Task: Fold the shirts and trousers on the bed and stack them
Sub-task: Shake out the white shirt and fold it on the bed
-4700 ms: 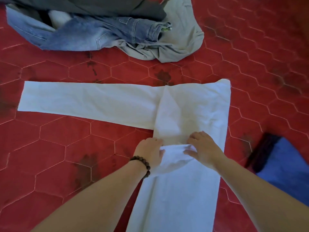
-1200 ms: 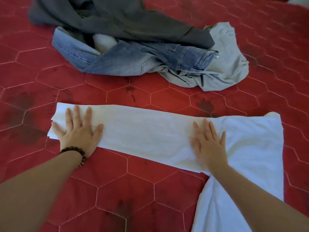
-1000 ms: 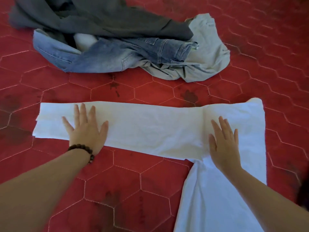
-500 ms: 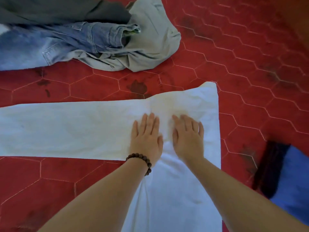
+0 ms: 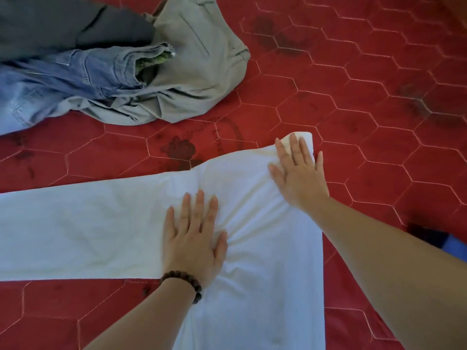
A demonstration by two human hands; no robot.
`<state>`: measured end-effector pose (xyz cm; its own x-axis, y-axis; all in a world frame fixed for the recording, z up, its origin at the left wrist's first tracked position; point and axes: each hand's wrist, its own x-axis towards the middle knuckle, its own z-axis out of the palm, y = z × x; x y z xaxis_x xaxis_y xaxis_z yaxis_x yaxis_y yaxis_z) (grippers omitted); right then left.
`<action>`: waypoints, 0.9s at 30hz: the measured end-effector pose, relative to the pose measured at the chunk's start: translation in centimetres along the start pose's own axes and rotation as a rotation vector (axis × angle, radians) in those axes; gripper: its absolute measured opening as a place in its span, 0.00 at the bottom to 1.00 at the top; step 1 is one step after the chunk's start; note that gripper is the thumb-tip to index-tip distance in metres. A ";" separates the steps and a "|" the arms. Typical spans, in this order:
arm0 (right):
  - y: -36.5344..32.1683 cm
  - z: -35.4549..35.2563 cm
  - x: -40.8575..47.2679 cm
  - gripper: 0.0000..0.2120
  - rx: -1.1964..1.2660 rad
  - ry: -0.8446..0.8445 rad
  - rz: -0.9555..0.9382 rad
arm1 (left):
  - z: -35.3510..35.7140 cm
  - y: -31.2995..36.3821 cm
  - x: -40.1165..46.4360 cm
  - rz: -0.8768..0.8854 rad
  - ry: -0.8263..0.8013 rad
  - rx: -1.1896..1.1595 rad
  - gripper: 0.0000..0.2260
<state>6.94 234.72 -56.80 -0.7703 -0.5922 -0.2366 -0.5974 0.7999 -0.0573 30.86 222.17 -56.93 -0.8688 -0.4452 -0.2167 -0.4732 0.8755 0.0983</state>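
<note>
A white shirt (image 5: 88,228) lies flat on the red quilted bed (image 5: 366,102), its body running toward me and one long part folded across to the left. My left hand (image 5: 193,238), with a bead bracelet at the wrist, presses flat on the shirt where the folded part meets the body. My right hand (image 5: 298,170) presses flat on the shirt's far right corner, fingers spread. Wrinkles bunch between the two hands.
A heap of unfolded clothes lies at the far left: blue jeans (image 5: 63,79), pale grey-green trousers (image 5: 192,72) and a dark grey garment (image 5: 63,24). A blue and dark object (image 5: 452,246) sits at the right edge.
My right hand has slid from beside the left hand out to the shirt's far right corner. My left hand has stayed near the fold. The view has shifted slightly.
</note>
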 end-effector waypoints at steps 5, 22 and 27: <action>0.5 -1.2 0.4 0.28 0.081 -0.086 -0.018 | 0.1 -0.1 -0.1 0.009 0.006 0.024 0.30; -10.2 5.9 -26.7 0.26 0.098 0.074 -0.075 | -0.5 1.9 -13.0 0.376 -0.004 -0.068 0.25; -11.9 7.4 -32.3 0.27 0.034 0.047 -0.061 | 2.8 0.3 -22.4 0.298 -0.125 0.016 0.26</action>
<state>40.62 245.06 -55.68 -0.7429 -0.6430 -0.1863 -0.6361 0.7647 -0.1028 50.60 232.92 -54.72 -0.9435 -0.1436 -0.2986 -0.1978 0.9671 0.1599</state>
